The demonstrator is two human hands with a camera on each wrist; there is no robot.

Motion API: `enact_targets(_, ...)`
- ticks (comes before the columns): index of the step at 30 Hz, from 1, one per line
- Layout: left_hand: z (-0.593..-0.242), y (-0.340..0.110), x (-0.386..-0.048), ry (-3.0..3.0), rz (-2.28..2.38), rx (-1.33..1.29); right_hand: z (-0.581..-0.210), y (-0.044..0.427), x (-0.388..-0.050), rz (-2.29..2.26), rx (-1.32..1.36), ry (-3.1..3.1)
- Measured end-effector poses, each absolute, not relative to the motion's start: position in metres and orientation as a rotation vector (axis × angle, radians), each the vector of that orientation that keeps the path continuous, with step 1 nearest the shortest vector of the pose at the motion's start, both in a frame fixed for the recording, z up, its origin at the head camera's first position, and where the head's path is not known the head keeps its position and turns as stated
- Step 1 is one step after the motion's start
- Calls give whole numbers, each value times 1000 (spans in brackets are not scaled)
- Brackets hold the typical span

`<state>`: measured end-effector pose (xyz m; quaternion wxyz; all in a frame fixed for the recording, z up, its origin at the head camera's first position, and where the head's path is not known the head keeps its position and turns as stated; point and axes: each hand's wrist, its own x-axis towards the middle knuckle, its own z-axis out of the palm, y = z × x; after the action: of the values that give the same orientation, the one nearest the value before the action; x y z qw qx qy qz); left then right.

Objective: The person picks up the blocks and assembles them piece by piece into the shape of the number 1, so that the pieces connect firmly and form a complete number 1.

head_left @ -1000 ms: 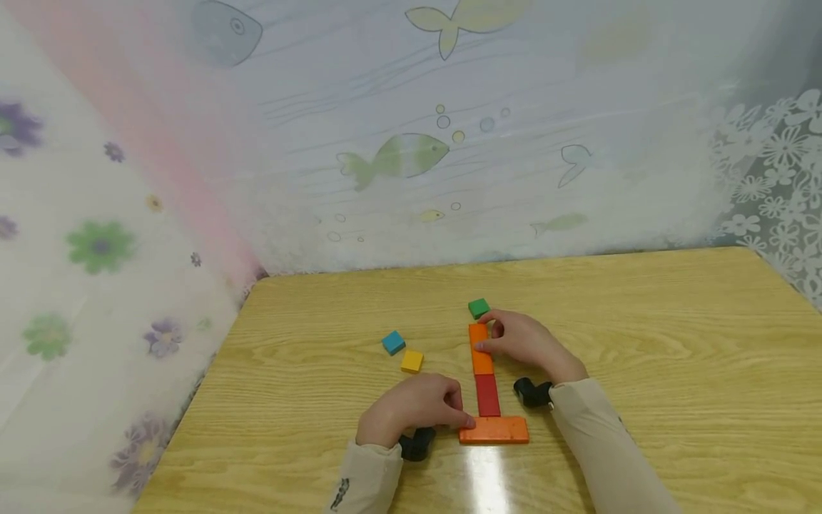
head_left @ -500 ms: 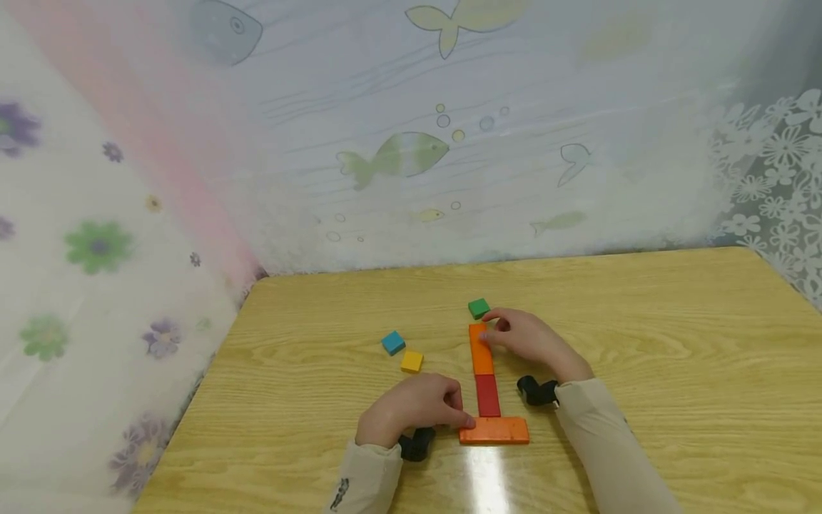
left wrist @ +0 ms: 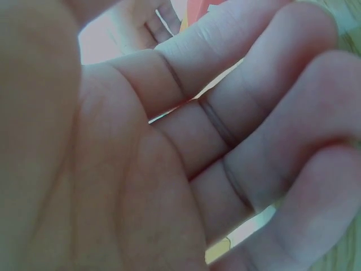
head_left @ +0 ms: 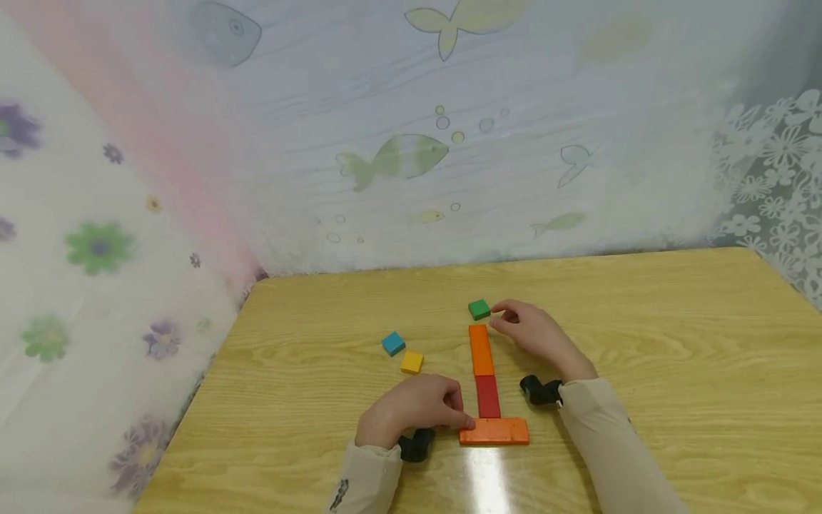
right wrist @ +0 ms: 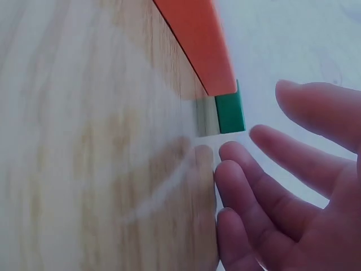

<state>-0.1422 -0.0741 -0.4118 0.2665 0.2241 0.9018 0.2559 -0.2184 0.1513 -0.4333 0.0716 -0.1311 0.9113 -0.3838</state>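
Observation:
Near the front, an orange block lies crosswise, a red block runs away from it, and a longer orange block continues the line. My left hand holds the crosswise block at its left end, thumb on it; in the left wrist view the palm and bent fingers hide most of the contact. Just right of a green block, my right hand hovers with thumb and index apart. The right wrist view shows its fingers holding nothing, close to the green block.
A blue block and a yellow block lie on the wooden table, left of the line. Patterned curtains stand behind the table and to its left. Black wrist devices sit under both wrists.
My right hand has let go of the longer orange block and moved back and to the right, beside the green block. The left hand and the blocks have stayed in place.

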Motion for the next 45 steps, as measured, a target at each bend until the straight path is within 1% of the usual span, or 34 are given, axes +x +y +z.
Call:
enact_targets(7, -410, -75, -143, 2443, 691, 602, -433, 151, -220, -1218, -396, 2698)
enact_targets(18, -413, -76, -142, 2441, 696, 617, -444, 159, -225, -1424, -373, 2514)
enact_targets(34, -416, -76, -142, 2422, 705, 595, -442, 153, -229, -1450, -364, 2461)
enact_targets(45, -415, -75, -142, 2438, 700, 588, -444, 151, -239, -1446, -386, 2483)
